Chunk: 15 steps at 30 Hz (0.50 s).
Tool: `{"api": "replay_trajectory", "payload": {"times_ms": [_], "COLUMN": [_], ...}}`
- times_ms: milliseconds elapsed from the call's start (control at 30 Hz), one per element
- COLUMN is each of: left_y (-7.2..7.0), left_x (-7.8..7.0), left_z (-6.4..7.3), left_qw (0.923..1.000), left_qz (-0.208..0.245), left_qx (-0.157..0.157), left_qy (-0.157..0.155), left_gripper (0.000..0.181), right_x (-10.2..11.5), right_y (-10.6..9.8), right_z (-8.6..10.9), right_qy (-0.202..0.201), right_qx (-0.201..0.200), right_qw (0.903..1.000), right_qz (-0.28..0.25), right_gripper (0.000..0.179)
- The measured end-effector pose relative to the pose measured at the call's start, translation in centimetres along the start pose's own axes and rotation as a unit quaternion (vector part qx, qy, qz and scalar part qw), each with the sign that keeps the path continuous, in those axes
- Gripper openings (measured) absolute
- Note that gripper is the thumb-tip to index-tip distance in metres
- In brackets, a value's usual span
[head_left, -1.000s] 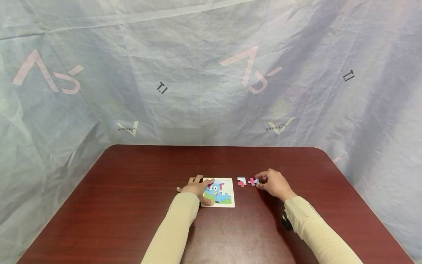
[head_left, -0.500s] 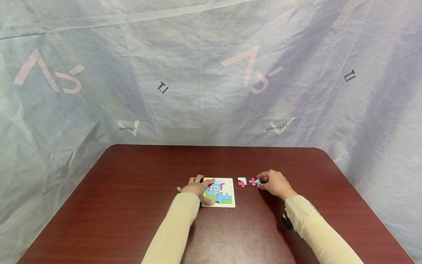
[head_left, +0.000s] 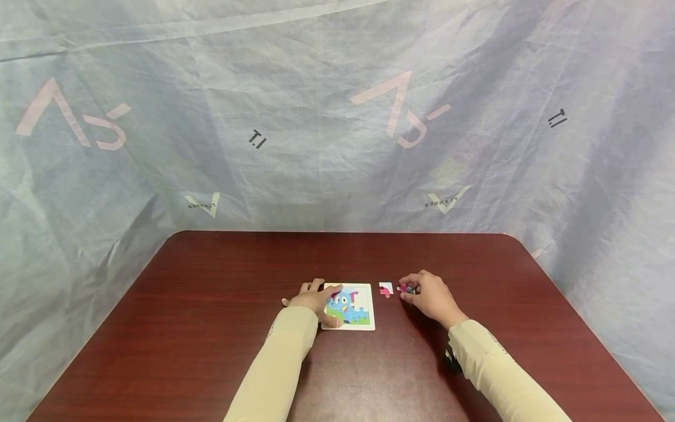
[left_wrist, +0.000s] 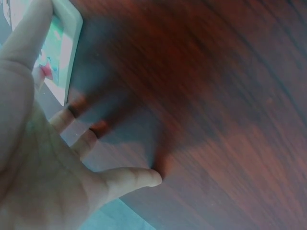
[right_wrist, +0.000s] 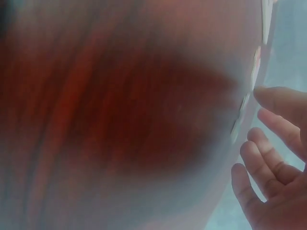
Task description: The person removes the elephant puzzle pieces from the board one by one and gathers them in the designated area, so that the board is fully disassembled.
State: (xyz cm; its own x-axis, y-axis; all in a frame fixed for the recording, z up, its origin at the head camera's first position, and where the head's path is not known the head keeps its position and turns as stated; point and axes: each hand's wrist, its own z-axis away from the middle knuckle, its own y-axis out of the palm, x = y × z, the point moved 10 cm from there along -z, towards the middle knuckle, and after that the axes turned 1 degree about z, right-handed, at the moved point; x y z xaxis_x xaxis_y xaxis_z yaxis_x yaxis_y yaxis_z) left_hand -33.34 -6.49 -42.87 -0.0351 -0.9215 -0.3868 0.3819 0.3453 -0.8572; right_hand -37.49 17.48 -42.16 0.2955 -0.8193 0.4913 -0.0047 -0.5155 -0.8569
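Note:
My left hand [head_left: 310, 302] lies with spread fingers over the left side of a white-framed jigsaw puzzle [head_left: 371, 316] in the head view. Its thumb and a fingertip rest on the frame, which holds a blue cartoon animal picture on green. In the left wrist view the frame corner [left_wrist: 73, 33] shows beside the left thumb. My right hand [head_left: 433, 298] pinches a pink and blue puzzle piece [head_left: 405, 288] between thumb and forefinger, hiding part of it. The right wrist view shows a puzzle piece [right_wrist: 240, 117] edge-on at the thumb tip, with the other fingers loosely bent.
Left of the right hand, a loose pink and white puzzle piece [head_left: 386, 289] lies beside the frame. Dark red wood-grain tabletop [head_left: 232, 293] spreads around. Behind it hangs a grey printed cloth [head_left: 316, 117].
My right hand has shifted slightly left, closer over the pink and blue pieces, covering more of them. The left hand and the framed puzzle stay where they were.

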Motion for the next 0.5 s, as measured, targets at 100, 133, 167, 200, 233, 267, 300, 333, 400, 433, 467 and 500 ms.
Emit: {"api": "replay_trajectory", "payload": {"times_ms": [100,133,167,200,233,267,300,333,400,433,467,500], "left_y": [-0.2,-0.2,-0.2,-0.3,-0.3,-0.3,-0.3,-0.3,-0.2,-0.2,-0.1,-0.2], "left_x": [-0.1,-0.1,-0.2,-0.2,-0.2,-0.2,-0.2,-0.2,-0.2,-0.2,-0.1,-0.1], "left_z": [0.2,0.3,0.4,0.4,0.4,0.4,0.4,0.3,0.2,0.2,0.1,0.1], "left_qw": [1.0000,1.0000,1.0000,1.0000,1.0000,1.0000,1.0000,1.0000,1.0000,1.0000,1.0000,1.0000], "left_qz": [0.003,0.005,0.005,0.005,0.004,0.003,0.003,0.003,0.003,0.004,0.004,0.005], "left_qx": [0.000,0.001,0.001,0.002,0.001,0.001,0.001,0.001,0.001,0.001,0.001,0.001], "left_qy": [0.000,0.000,0.000,0.000,0.001,0.002,0.002,0.003,0.004,0.004,0.005,0.004], "left_gripper": [0.082,0.082,0.082,0.082,0.082,0.082,0.082,0.081,0.081,0.081,0.081,0.081], "right_x": [1.1,1.5,1.9,2.3,2.7,3.1,3.6,4.1,5.1,5.6,6.1,6.6], "right_y": [0.5,0.7,1.0,1.2,1.5,1.9,2.2,2.5,3.0,3.2,3.3,3.5], "right_z": [0.2,0.3,0.4,0.4,0.6,0.7,0.8,0.9,1.1,1.2,1.3,1.4], "right_qy": [-0.012,-0.017,-0.021,-0.028,-0.032,-0.038,-0.044,-0.053,-0.071,-0.081,-0.093,-0.103], "right_qx": [0.002,0.005,0.008,0.013,0.019,0.026,0.034,0.041,0.060,0.067,0.074,0.079], "right_qw": [0.9999,0.9998,0.9996,0.9993,0.9990,0.9984,0.9978,0.9968,0.9943,0.9928,0.9909,0.9893], "right_qz": [-0.007,-0.011,-0.014,-0.019,-0.025,-0.032,-0.038,-0.042,-0.053,-0.057,-0.063,-0.067], "right_gripper": [0.028,0.028,0.028,0.028,0.027,0.027,0.026,0.026,0.027,0.028,0.029,0.029]}}
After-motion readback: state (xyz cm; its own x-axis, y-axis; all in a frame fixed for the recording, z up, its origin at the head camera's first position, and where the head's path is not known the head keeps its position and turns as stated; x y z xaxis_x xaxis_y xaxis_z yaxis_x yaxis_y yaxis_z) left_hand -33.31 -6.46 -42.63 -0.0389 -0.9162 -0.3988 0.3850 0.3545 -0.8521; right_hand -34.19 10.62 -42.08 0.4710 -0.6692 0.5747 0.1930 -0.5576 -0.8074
